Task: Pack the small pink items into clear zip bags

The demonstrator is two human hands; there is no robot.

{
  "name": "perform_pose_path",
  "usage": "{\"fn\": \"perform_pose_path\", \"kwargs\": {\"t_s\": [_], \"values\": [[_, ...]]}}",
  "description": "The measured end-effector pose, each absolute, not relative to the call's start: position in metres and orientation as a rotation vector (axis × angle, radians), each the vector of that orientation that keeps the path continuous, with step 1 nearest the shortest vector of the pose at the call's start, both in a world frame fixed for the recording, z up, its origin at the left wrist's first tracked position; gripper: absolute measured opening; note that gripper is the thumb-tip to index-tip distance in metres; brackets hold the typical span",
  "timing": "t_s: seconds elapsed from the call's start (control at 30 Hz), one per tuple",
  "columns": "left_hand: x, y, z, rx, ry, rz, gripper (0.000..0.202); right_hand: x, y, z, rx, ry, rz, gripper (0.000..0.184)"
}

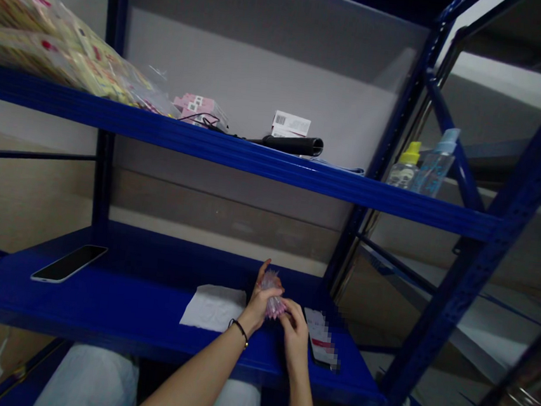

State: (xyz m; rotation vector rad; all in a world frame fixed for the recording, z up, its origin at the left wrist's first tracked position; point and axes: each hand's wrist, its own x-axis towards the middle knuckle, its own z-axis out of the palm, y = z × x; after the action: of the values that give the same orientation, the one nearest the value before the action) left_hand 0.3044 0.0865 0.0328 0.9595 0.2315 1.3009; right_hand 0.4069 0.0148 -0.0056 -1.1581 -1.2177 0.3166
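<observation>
My left hand (257,304) is wrapped around a bundle of thin, clear plastic sticks with pink ends (274,305), held just above the blue shelf board. What exactly the sticks are is too small to tell. At the bundle's lower right, the bent fingers of my right hand (295,326) pinch at the pink ends. A sheet of white paper (215,307) lies flat to the left of my left hand. Close by on the right, a phone with a lit screen (319,335) rests on the board.
A dark-screened phone (71,263) lies at the board's left. Overhead, the upper shelf (237,152) carries bagged packets (69,49), pink boxes (203,108), a white box (291,123), a black tube (295,145) and two bottles (434,164). A blue upright (504,206) stands at right.
</observation>
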Motion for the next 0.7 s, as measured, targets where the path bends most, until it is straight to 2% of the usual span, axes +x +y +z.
{"fn": "perform_pose_path", "kwargs": {"t_s": [0.13,0.3,0.43,0.57,0.7], "values": [[0.306,0.085,0.032,0.972,0.281,1.357,0.086,0.406,0.013,-0.005,-1.199,-1.244,0.240,0.025],[0.307,0.089,0.032,1.276,0.394,1.406,0.088,0.416,0.018,-0.015,-1.271,-1.200,0.150,0.030],[0.309,0.093,0.020,1.409,0.485,1.168,0.097,0.426,0.021,-0.023,-1.371,-1.054,0.200,0.033],[0.309,0.100,0.006,1.368,0.473,1.077,0.107,0.426,0.023,-0.030,-1.410,-1.240,0.361,0.038],[0.304,0.106,-0.002,1.449,0.453,1.052,0.115,0.426,0.027,-0.040,-1.540,-1.309,0.241,0.042]]}}
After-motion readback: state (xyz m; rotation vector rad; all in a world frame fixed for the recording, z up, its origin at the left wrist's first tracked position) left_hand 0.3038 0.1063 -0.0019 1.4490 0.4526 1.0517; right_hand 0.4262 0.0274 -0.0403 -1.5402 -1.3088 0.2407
